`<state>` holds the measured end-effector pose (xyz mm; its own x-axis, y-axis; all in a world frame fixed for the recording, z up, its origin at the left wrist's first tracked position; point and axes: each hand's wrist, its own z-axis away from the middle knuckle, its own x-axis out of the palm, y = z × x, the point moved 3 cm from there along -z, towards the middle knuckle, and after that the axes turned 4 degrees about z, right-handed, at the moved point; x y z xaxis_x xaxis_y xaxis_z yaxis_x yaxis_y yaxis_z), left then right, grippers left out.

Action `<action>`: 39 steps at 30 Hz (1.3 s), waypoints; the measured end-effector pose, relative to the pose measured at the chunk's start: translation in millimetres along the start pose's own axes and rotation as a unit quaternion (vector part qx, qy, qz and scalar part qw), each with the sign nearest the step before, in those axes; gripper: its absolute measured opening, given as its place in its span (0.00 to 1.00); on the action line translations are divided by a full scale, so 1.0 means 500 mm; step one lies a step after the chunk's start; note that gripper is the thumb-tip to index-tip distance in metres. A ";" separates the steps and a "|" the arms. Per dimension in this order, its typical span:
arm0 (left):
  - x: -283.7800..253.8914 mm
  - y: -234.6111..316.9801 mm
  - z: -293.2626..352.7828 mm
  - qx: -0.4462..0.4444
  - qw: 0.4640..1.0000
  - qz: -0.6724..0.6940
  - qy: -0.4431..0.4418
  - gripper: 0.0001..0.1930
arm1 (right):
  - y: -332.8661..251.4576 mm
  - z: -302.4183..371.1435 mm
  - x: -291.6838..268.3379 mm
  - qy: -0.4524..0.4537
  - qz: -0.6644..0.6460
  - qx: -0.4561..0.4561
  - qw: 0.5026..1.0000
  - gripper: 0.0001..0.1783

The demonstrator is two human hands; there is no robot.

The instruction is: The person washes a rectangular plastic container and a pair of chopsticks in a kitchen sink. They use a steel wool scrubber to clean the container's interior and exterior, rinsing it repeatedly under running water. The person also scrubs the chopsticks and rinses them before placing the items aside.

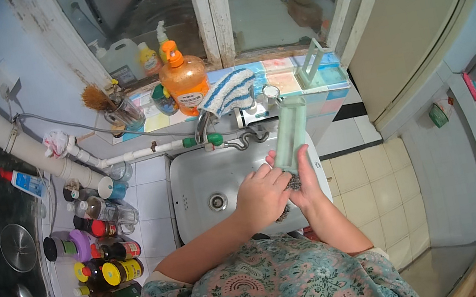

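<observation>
In the head view, the right hand is gripping the lower end of a pale-green, long rectangular plastic holder, which is extending beyond both hands. The left hand is curling its fingers against a dark-grey wiry scrubber between the hands; whether it is grasping it, one cannot tell. A white rectangular sink is lying beneath.
</observation>
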<state>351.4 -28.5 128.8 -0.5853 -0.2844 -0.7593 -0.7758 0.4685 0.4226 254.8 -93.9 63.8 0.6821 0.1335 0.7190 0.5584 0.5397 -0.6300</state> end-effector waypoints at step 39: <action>-0.027 -0.066 0.000 -0.042 0.995 -0.071 0.064 0.12 | 0.041 -0.011 0.033 -0.020 0.054 0.039 0.998 0.36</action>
<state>385.1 -40.1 125.1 -0.4890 -0.4493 -0.7477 -0.8669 0.3450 0.3597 280.1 -85.1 60.9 0.7159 0.2273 0.6602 0.4430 0.5831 -0.6810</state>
